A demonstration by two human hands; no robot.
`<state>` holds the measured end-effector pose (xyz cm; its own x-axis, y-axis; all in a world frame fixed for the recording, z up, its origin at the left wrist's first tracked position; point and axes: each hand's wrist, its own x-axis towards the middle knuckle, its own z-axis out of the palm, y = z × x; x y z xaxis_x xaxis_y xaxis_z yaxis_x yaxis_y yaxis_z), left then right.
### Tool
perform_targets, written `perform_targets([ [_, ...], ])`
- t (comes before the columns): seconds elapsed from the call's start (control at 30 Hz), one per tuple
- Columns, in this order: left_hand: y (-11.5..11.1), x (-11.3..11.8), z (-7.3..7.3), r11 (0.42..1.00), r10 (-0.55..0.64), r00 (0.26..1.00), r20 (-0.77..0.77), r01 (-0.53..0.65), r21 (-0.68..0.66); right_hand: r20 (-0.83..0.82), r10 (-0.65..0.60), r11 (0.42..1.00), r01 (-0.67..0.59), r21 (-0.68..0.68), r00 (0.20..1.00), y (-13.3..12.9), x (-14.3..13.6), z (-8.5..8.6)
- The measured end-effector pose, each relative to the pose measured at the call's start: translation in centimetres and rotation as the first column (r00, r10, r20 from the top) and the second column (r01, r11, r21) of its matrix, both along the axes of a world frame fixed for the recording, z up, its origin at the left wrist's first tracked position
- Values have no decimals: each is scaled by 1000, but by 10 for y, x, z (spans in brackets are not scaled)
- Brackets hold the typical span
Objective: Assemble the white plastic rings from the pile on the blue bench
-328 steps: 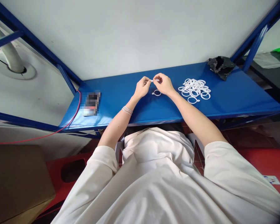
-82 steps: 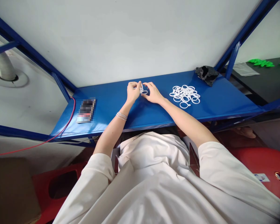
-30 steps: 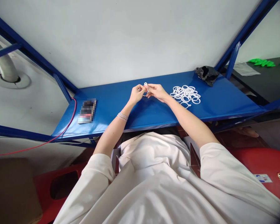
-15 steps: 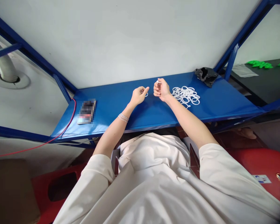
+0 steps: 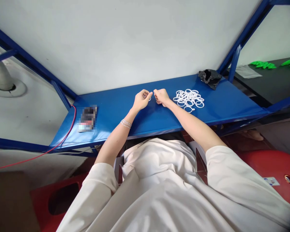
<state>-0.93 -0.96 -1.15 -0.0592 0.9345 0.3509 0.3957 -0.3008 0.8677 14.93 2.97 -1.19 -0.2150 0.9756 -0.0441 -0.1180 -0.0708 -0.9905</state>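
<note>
My left hand [image 5: 142,99] is closed around a small white ring [image 5: 149,99], of which only a bit shows beyond the fingers. Just to its right, a narrow gap away, my right hand [image 5: 161,97] is curled with thumb and fingers pinched together. A trace of white shows at those fingers, too small to name. Beside the right wrist lies a loose pile of thin white rings [image 5: 188,98] on the blue table [image 5: 115,106]. One ring at the pile's front edge has a small knob on it.
A crumpled black bag [image 5: 210,78] stands open at the back right. On the left are a blurred-out flat object [image 5: 87,118] and a red cable [image 5: 68,132] over the edge. Blue posts frame the table, and red stools [image 5: 268,161] flank me.
My right hand has come down and left, turning its knuckles upward, so the hands are closer together. The left hand still holds its ring. The view has shifted slightly.
</note>
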Motion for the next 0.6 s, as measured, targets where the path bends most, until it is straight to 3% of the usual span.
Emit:
perform_targets([
  [0.2,4,-5,-8,996,-92,994,-56,91,-8,119,41,996,-50,73,992,-6,-9,-7],
  [0.37,9,-11,-16,983,-154,981,-113,164,77,285,-20,929,-88,361,958,-3,-1,-8],
  [0.6,12,-18,-15,967,-27,978,-209,78,244,307,82,891,-207,403,948,-3,-1,-17],
])
